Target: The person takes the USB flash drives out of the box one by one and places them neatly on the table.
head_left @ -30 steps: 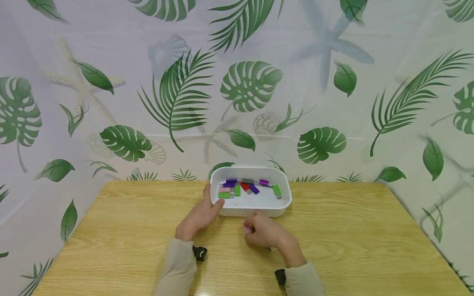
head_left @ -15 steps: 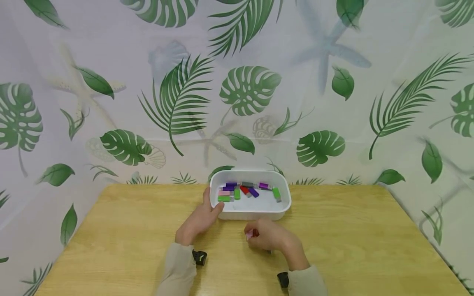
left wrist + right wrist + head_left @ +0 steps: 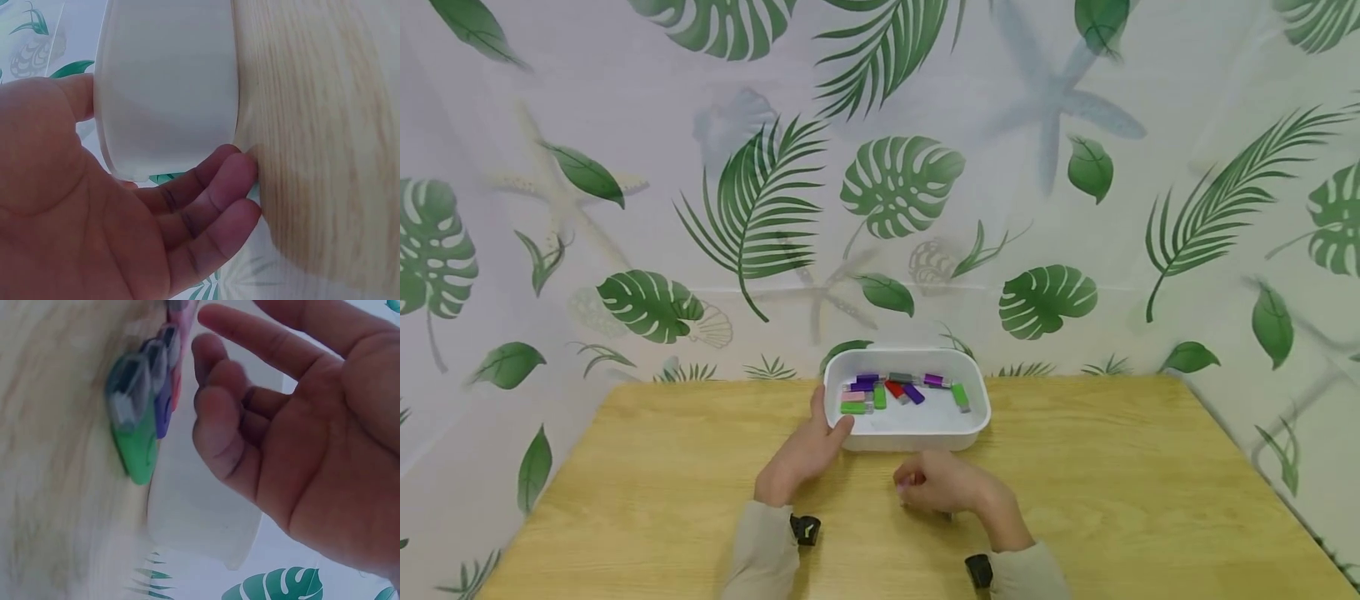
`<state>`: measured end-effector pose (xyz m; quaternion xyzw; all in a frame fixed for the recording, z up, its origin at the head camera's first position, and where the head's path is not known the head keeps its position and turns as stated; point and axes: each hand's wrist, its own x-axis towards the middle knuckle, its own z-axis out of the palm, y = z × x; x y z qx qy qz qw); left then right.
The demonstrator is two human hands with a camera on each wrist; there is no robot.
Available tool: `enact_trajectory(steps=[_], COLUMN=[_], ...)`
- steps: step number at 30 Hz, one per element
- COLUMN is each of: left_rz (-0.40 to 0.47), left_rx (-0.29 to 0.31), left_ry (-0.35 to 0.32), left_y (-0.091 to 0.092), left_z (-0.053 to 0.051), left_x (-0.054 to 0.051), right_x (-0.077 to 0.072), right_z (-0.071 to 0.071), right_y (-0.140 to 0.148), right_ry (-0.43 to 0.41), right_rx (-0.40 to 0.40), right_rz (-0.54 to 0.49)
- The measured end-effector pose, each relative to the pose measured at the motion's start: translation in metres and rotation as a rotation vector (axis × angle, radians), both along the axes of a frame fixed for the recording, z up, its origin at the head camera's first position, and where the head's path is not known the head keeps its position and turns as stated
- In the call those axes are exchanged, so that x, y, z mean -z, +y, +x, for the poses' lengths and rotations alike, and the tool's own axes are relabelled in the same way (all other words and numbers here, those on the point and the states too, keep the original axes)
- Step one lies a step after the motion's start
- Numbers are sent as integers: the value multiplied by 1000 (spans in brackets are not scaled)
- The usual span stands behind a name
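Note:
A white plastic tray [image 3: 917,442] holds several USB sticks, green, purple, red, pink and grey. My left hand [image 3: 805,454] grips the tray's left end, thumb on the rim; some fingers bend beside the end wall in the left wrist view. My right hand [image 3: 947,483] is in front of the tray, its thumb and index finger round a pink USB stick [image 3: 183,322] at the table. Beside it, in the right wrist view, stand a red stick [image 3: 177,394], a purple stick [image 3: 164,412] and a green stick [image 3: 139,450] in a row. The thumb tip is out of that view.
The wooden table [image 3: 685,475] ends at a leaf-printed cloth [image 3: 940,275] right behind the tray. A black wrist strap [image 3: 806,529] shows at the left sleeve and another strap [image 3: 979,570] at the right one.
My right hand has drawn back slightly from the tray with the pink USB stick, down to the row. My left hand stays on the tray. The head view has tilted up a little.

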<state>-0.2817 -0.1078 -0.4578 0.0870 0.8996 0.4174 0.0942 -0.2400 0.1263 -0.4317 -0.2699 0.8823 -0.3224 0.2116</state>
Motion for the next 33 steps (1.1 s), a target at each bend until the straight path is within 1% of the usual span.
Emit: enact_trajectory(steps=[3, 8, 11, 14, 18, 22, 28, 30, 33], left_rz=[2, -1, -6, -9, -1, 7, -15, -22, -27], left_rx=[-7, -6, -2, -4, -11, -1, -2, -3, -2], left_ry=[-4, -20, -21, -7, -4, -12, -4, -2, -4], left_y=[-1, -1, -1, -1, -2, -2, -2, -3, -3], left_z=[4, 5, 4, 2, 2, 2, 4, 4, 3], left_x=[1, 1, 0, -1, 1, 1, 1, 0, -2], right_x=[0, -2, -4, -8, -13, -16, -18, -20, -23], right_z=[4, 5, 6, 5, 7, 9, 8, 8, 7], right_y=[-3, 0, 2, 1, -2, -3, -2, -2, -1], right_ry=[5, 3, 0, 3, -10, -18, 27, 42, 38], right_rx=[-10, -12, -14, -16, 14, 39, 17, 18, 33], right_rz=[11, 16, -2, -5, 6, 12, -10, -21, -38])
